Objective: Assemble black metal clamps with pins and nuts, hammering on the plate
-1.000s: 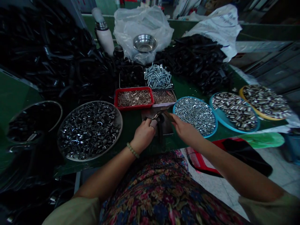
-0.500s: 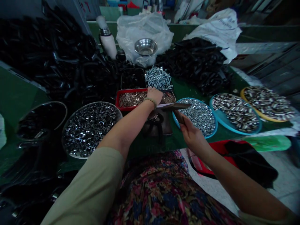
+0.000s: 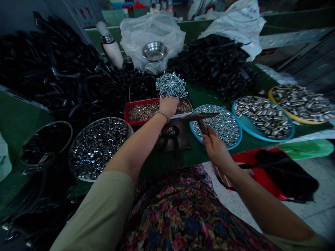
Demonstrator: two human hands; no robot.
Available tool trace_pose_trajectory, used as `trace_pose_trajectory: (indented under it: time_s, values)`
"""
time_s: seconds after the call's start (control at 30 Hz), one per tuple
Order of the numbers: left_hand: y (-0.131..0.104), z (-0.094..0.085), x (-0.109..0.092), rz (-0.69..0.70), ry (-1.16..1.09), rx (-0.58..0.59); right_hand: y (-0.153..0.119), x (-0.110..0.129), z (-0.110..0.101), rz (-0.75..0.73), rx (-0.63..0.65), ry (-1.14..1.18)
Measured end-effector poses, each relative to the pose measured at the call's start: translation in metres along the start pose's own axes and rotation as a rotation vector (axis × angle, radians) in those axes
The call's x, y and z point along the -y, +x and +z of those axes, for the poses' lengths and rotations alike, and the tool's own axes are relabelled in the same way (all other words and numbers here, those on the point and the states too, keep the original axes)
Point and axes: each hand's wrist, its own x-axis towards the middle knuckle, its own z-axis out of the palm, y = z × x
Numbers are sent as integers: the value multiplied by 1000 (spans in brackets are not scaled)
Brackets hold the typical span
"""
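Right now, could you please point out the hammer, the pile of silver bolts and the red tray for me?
hammer (image 3: 202,125), head view, on its wooden handle.
pile of silver bolts (image 3: 170,84), head view, middle of the heap.
red tray (image 3: 126,112), head view, its left rim.

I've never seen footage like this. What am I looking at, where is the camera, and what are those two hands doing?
There is no machine here: the camera sits on a person's head and looks down at their own two bare arms over a green worktable.

The left hand, with a bead bracelet at the wrist, reaches forward over the red plastic tray of small brownish metal pins, just below a heap of silvery screws.

The right hand grips the wooden handle of a small hammer, held over the blue-rimmed dish of shiny small metal pieces.

Around them lie a round metal pan of dark rings, more dishes of metal sleeves and piles of black parts.
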Motion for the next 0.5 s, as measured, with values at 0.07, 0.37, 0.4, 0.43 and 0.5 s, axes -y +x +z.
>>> trace_pose_trajectory:
  time_s: [0.07, 0.37, 0.4, 0.43, 0.5]
  values:
    - [-11, -9, 1, -9, -103, -49, -2, -1, 0, -9, 1, 7]
    - [-152, 8, 9, 79, -507, -76, -8, 2, 2, 35, 54, 60]
    - [-158, 14, 8, 62, -487, -69, -7, 4, 2, 26, 54, 58]
    - [-160, 18, 8, 56, -453, -64, -7, 5, 3, 14, 55, 53]
    - [-159, 22, 7, 69, -360, -53, -7, 9, 4, -12, 54, 39]
